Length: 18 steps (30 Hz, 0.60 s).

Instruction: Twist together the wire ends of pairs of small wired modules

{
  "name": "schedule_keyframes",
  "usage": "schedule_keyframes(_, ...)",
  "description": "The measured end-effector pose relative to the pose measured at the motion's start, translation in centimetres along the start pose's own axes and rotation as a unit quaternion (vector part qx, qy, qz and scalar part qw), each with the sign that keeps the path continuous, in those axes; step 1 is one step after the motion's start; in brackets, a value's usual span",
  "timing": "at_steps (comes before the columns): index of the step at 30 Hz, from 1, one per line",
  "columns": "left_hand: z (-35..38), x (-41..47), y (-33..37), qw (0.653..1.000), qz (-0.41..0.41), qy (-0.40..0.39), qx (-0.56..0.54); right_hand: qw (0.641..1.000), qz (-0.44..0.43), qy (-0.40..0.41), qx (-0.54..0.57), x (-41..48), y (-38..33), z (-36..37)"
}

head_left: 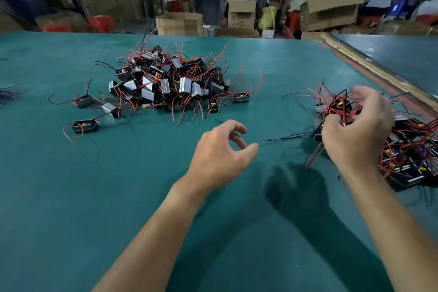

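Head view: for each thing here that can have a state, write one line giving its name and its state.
Left hand: empty, fingers loosely curled, above the table.
Right hand: at the right-hand pile, fingers among the wires; grip unclear.
Centre pile of modules: loose heap, wires sticking out.
Right-hand pile of modules: tangled heap by the table edge.
Stray modules: lying apart, left of the centre pile.
Cardboard box: open, flaps up.

two bare hands, left hand and right hand. two heaps of wired modules, a big pile and a right-side pile. three stray modules lie left of the big pile.
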<state>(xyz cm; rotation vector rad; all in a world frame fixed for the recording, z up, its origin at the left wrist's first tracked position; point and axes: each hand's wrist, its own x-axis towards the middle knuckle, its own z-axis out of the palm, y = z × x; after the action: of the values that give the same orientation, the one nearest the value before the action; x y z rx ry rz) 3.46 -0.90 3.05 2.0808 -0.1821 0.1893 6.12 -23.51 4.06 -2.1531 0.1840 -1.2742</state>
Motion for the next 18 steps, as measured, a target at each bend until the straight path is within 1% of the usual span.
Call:
schedule_keyframes(1, 0.0, 0.0, 0.0, 1.000, 0.003, 0.003, 0.010, 1.000, -0.009, 0.000, 0.019, -0.1, -0.1, 0.1)
schedule_keyframes(4, 0.0, 0.2, -0.3, 0.999, 0.002, 0.022, 0.033, 0.994, -0.021, -0.037, 0.103, -0.8, -0.9, 0.4)
schedule_keyframes(6, -0.2, 0.6, -0.7, 0.998, -0.013, 0.045, 0.037, 0.988, -0.036, -0.062, 0.133, -1.2, -1.3, 0.4)
schedule_keyframes(7, -0.2, 0.8, -0.9, 0.997, -0.022, 0.057, 0.036, 0.985, -0.046, -0.089, 0.140, -1.3, -1.4, 0.4)
schedule_keyframes(10, -0.3, 1.0, -1.3, 0.995, -0.037, 0.080, 0.040, 0.967, -0.069, -0.213, 0.118, -2.1, -1.5, 0.7)
schedule_keyframes(12, -0.4, 1.1, -1.4, 0.994, -0.039, 0.088, 0.042, 0.952, -0.072, -0.281, 0.095, -2.9, -1.9, 0.9)
schedule_keyframes(15, -1.3, 1.4, -1.2, 0.991, -0.030, 0.130, 0.008, 0.932, -0.073, -0.351, 0.061, -3.4, -1.4, 1.4)
schedule_keyframes(17, -1.8, 1.7, -1.1, 0.986, -0.035, 0.161, -0.021, 0.910, -0.076, -0.407, 0.028, -3.5, -1.2, 1.5)
schedule_keyframes(18, -2.0, 1.9, -1.1, 0.985, -0.043, 0.165, -0.017, 0.900, -0.077, -0.428, 0.019, -3.7, -1.2, 1.5)
